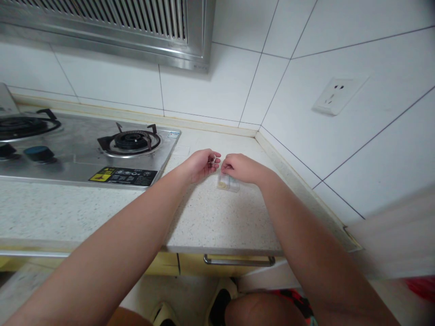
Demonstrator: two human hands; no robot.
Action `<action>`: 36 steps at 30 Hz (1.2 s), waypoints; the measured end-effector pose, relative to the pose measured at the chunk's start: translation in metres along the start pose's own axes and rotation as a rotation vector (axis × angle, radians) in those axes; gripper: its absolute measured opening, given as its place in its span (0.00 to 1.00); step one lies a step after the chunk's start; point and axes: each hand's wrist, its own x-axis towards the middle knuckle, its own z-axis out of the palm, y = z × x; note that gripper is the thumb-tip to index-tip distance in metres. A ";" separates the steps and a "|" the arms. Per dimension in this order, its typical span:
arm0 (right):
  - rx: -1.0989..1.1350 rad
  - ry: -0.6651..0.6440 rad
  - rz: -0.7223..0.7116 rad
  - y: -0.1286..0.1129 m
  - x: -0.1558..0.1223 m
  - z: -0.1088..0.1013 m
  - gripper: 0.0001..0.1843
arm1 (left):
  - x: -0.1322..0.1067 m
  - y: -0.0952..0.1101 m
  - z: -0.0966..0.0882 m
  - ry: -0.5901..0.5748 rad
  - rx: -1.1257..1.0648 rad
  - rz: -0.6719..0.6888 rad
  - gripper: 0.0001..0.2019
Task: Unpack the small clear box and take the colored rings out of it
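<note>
My left hand (200, 166) is turned palm inward above the speckled countertop (217, 217), its fingers curled round a small shiny metal piece (213, 160) whose kind is too small to tell. Close on its right, my right hand (243, 167) has thumb and fingertips pinched together; whatever they grip is hidden. Under those fingertips a small clear plastic box (233, 186) lies on the counter, partly covered by the hand. Something yellowish and round shows inside the box at its left end.
To the left is a steel gas hob (78, 149) with a burner (131, 140) and a knob (39, 154). A range hood (190, 54) hangs above it. On the right tiled wall sits a socket (335, 96). A drawer handle (239, 261) runs below the counter's front edge.
</note>
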 end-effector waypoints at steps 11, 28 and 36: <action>0.218 0.257 0.011 0.004 -0.010 -0.007 0.07 | -0.002 0.002 -0.003 -0.030 -0.088 -0.097 0.11; 0.293 0.457 0.023 -0.015 0.001 0.015 0.09 | -0.004 0.002 0.001 -0.129 -0.124 -0.187 0.15; 0.274 0.520 0.031 -0.008 -0.007 0.003 0.09 | -0.008 0.003 0.002 -0.098 -0.110 -0.186 0.16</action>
